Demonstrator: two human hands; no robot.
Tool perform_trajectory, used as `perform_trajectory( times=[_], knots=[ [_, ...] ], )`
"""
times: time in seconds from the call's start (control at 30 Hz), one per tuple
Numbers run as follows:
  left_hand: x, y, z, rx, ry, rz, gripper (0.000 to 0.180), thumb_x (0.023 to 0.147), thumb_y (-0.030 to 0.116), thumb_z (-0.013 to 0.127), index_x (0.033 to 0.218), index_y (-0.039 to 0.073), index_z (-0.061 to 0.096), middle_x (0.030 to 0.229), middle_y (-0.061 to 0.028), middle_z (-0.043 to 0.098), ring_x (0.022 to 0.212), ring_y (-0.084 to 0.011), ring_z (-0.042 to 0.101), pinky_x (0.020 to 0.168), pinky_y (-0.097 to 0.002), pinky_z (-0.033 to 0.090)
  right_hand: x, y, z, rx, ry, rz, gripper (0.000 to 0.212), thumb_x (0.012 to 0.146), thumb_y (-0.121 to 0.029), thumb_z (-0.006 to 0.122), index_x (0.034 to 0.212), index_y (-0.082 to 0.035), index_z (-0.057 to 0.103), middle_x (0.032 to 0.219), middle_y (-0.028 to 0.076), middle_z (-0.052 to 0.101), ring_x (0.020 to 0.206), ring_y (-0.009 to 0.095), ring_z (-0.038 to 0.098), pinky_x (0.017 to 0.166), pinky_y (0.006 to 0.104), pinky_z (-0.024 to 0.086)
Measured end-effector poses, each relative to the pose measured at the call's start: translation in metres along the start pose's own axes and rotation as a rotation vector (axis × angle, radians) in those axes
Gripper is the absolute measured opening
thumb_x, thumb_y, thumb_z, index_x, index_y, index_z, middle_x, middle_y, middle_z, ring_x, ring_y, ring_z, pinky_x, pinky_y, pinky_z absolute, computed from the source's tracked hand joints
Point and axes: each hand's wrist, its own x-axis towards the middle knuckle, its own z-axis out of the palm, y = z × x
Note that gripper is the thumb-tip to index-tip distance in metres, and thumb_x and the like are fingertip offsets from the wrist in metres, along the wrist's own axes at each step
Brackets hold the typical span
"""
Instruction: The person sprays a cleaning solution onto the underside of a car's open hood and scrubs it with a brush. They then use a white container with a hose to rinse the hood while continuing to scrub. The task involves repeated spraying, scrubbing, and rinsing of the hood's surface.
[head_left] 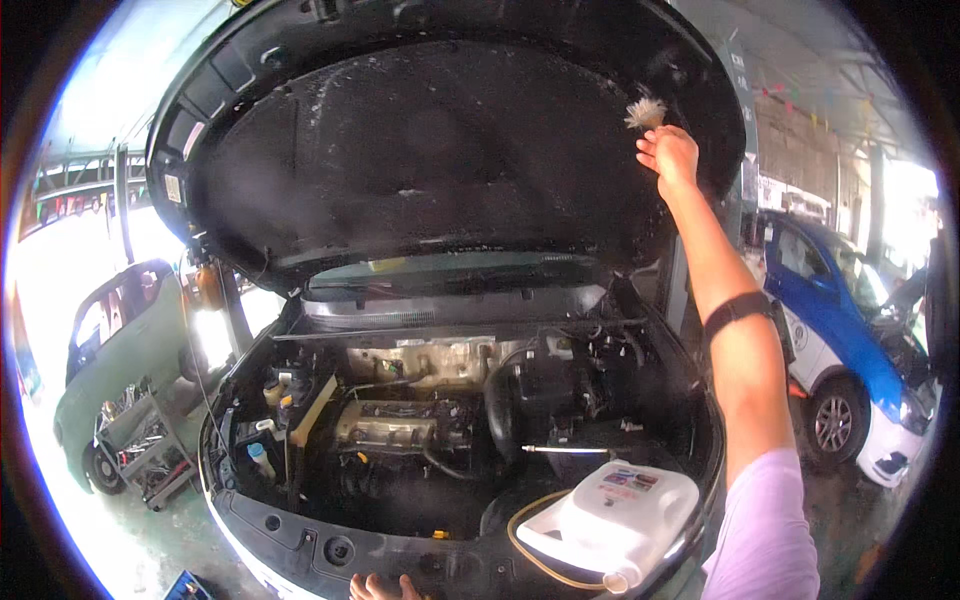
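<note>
My right hand (673, 157) is raised high at the right, with its fingers closed around a brush. The pale, splayed bristles of the brush (646, 112) are at the dark underside of the raised hood (420, 150); its handle is mostly hidden in my grip. Wet-looking streaks and whitish specks mark the hood lining. At the lower edge, my left hand (384, 588) is partly cut off. Its fingers are spread at the black front panel of the car (430, 560), and it holds nothing visible.
Below the hood is the engine (405, 425). A white plastic jug (625, 510) lies on the bay's front right, a tan hose curving beside it. Near it rests a thin white-tipped rod (565, 450). A tool cart (150, 445) stands left, a blue-and-white car (840, 320) right.
</note>
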Motion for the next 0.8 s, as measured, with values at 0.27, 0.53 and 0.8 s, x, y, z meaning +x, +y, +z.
perform_trajectory(
  times=[0.27,0.53,0.8],
  knots=[
    [0.004,0.007,-0.014,-0.017,0.087,0.076,0.050,0.075,0.031,0.071,0.110,0.000,0.054,0.126,-0.0274,0.045,0.118,-0.0439,0.039,0.100,-0.0563,0.030,-0.012,-0.001,0.156,-0.854,-0.182,-0.658,0.015,0.081,-0.007,0.056,0.069,0.001,0.057,0.067,0.018,0.064,0.064,0.026,0.068,0.054,0.0358,0.055],
    [-0.005,0.001,0.000,0.015,0.107,0.063,0.053,0.076,0.031,0.071,0.111,-0.005,0.053,0.125,-0.0279,0.046,0.117,-0.0439,0.042,0.100,-0.0537,0.033,-0.060,0.002,0.204,-0.432,-0.347,-0.743,0.015,0.075,-0.009,0.053,0.074,0.003,0.061,0.072,0.027,0.061,0.073,0.042,0.063,0.066,0.0473,0.051],
    [-0.031,0.024,-0.001,-0.019,0.124,-0.102,0.055,0.081,0.037,0.067,0.114,-0.006,0.056,0.123,-0.0277,0.050,0.118,-0.0417,0.045,0.100,-0.0486,0.037,0.059,0.010,0.040,0.136,-0.437,-0.358,0.026,0.081,0.001,0.054,0.106,0.003,0.063,0.079,0.014,0.067,0.063,0.013,0.064,0.041,0.0212,0.040]
  ],
)
